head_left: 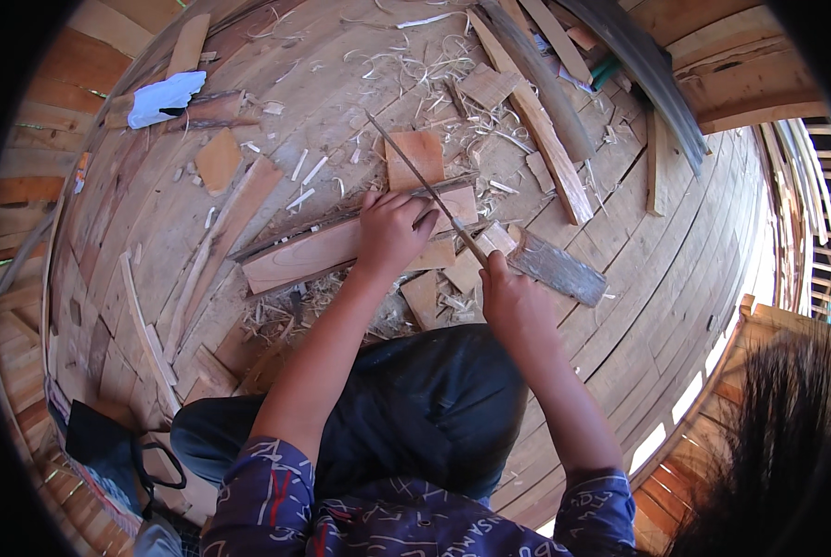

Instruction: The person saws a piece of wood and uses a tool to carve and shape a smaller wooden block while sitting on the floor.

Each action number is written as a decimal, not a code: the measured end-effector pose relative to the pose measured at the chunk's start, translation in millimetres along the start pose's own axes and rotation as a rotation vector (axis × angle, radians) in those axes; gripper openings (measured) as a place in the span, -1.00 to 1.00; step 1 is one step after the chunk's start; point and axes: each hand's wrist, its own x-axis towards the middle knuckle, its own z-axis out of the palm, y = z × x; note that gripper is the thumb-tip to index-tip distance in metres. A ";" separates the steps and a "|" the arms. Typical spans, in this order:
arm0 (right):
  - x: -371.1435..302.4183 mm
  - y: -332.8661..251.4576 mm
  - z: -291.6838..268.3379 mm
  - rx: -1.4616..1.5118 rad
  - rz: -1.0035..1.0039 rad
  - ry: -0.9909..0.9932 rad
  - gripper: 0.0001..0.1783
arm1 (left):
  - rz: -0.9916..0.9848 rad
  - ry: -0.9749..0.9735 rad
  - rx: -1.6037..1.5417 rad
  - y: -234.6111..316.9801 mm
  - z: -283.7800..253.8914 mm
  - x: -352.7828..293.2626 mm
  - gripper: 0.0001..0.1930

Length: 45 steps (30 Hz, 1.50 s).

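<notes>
In my right hand (518, 302), closed around its handle, is a long knife (417, 172). Its narrow blade slants away to the upper left, crossing over the right part of a wooden board (309, 252). My left hand (395, 227) grips this board near its middle, fingers over the far edge and thumb pointing toward the blade. The board lies slantwise in front of my knees, with smooth pale grain on its near side and a dark, rough far edge. Whether the blade touches the wood, I cannot tell.
Shavings (406, 70) and offcuts litter the plank floor (657, 278). A bark-covered slab (558, 267) lies right of the board. Long timbers (536, 111) stretch across the far right. At far left is a pale blue cloth or bag (165, 97); a black bag (109, 455) sits lower left.
</notes>
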 end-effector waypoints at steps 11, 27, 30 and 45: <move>-6.7 11.9 2.5 0.048 -0.015 0.050 -0.79 | -0.029 -0.007 -0.093 7.0 1.0 0.0 -0.80; 1.4 11.9 9.3 0.146 -0.013 0.082 -0.79 | -0.223 0.033 -0.223 10.7 1.1 5.8 -0.84; 2.7 13.9 10.6 0.171 -0.009 0.098 -0.79 | -0.203 0.049 -0.215 7.5 3.7 5.2 -0.83; 4.6 9.4 8.4 0.139 -0.025 0.087 -0.78 | -0.160 0.070 -0.193 7.6 4.7 2.9 -0.84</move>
